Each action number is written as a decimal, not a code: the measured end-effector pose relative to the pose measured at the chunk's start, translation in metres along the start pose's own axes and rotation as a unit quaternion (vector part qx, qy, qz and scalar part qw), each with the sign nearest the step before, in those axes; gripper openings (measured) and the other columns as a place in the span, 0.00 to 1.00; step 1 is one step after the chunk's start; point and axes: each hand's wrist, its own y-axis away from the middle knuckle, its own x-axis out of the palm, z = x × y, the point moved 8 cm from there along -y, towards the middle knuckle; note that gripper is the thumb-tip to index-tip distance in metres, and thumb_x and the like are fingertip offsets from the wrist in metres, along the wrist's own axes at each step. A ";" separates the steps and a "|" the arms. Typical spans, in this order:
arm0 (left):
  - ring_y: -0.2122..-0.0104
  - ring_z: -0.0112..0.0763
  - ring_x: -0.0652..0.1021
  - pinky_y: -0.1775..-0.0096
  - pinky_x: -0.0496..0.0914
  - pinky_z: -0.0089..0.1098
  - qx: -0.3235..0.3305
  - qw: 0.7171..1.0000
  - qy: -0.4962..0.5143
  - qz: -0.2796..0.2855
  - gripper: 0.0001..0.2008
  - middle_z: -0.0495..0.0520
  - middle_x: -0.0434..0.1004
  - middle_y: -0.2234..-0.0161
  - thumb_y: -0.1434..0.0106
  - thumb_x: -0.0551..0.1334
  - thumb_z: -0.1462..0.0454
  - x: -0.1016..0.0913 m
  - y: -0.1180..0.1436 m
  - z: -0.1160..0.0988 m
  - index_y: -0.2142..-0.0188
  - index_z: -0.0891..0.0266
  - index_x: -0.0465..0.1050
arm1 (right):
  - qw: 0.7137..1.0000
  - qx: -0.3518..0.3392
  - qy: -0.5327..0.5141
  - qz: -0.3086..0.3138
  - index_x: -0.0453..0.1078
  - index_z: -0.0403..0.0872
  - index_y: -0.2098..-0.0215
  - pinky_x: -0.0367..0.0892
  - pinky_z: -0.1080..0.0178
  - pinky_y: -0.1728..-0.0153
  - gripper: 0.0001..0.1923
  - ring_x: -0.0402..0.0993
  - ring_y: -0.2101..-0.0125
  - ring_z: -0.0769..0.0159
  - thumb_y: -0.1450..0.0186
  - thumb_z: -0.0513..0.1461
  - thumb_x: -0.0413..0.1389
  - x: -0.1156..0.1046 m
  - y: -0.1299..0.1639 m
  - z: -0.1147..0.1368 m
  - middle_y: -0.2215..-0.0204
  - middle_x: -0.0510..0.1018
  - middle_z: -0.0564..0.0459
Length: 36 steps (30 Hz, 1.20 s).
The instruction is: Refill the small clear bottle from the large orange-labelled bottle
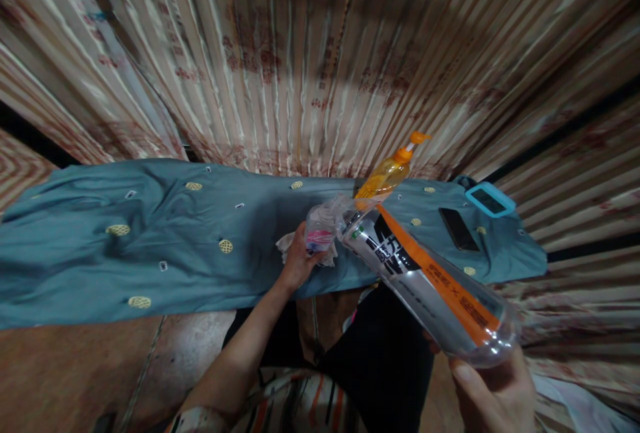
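Note:
My left hand [297,263] is closed around a small clear plastic bottle [320,236] with a pink label. Beside that hand, a crumpled white cloth [285,244] lies on the covered table. My right hand [495,389] grips the base end of a large clear plastic bottle [425,279] with a silver and orange label. The large bottle slants up and leftward, its far end right by the small bottle; whether they touch I cannot tell. Partly hidden behind it stands an orange pump bottle [387,176].
A blue-green patterned cloth [190,266] covers the long table. On its right side lie a dark phone [459,229] and a light-blue framed device [491,199]. Pleated curtains [300,73] hang behind and to the right. My legs [380,353] are under the front edge.

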 end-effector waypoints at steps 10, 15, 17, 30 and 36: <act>0.38 0.54 0.79 0.34 0.71 0.56 0.005 1.000 0.013 0.000 0.40 0.65 0.75 0.37 0.40 0.75 0.60 -0.001 -0.001 -0.002 0.33 0.57 0.61 | 1.000 -0.016 0.015 0.019 0.64 0.50 0.29 0.75 0.52 0.51 0.50 0.79 0.51 0.49 0.44 0.54 0.75 -0.002 0.000 0.001 0.40 0.77 0.42; 0.37 0.54 0.78 0.33 0.70 0.54 0.015 1.000 0.021 -0.008 0.39 0.63 0.76 0.37 0.40 0.75 0.61 0.001 -0.001 -0.001 0.33 0.56 0.61 | 1.000 -0.006 -0.011 0.000 0.66 0.49 0.31 0.77 0.55 0.57 0.53 0.80 0.55 0.52 0.49 0.53 0.78 0.000 -0.001 0.004 0.43 0.78 0.42; 0.37 0.54 0.78 0.33 0.70 0.54 0.016 1.000 0.023 -0.007 0.39 0.62 0.75 0.37 0.40 0.75 0.62 0.001 -0.001 -0.002 0.33 0.56 0.61 | 1.000 -0.003 -0.016 -0.004 0.66 0.48 0.31 0.77 0.55 0.59 0.55 0.80 0.54 0.50 0.51 0.53 0.79 0.002 -0.001 0.006 0.42 0.78 0.40; 0.38 0.53 0.79 0.35 0.71 0.55 0.005 1.000 0.024 -0.001 0.38 0.64 0.76 0.38 0.41 0.74 0.63 0.000 -0.002 -0.006 0.34 0.57 0.63 | 1.000 -0.008 0.007 0.010 0.64 0.50 0.29 0.74 0.50 0.52 0.53 0.80 0.51 0.46 0.47 0.54 0.76 -0.001 -0.002 0.002 0.40 0.78 0.41; 0.39 0.51 0.79 0.35 0.71 0.54 0.012 1.000 0.026 -0.005 0.38 0.63 0.77 0.38 0.41 0.75 0.61 0.000 -0.001 -0.003 0.34 0.57 0.63 | 1.000 -0.019 0.001 0.005 0.67 0.49 0.31 0.74 0.53 0.53 0.52 0.79 0.52 0.48 0.48 0.53 0.78 0.000 -0.001 0.006 0.42 0.79 0.43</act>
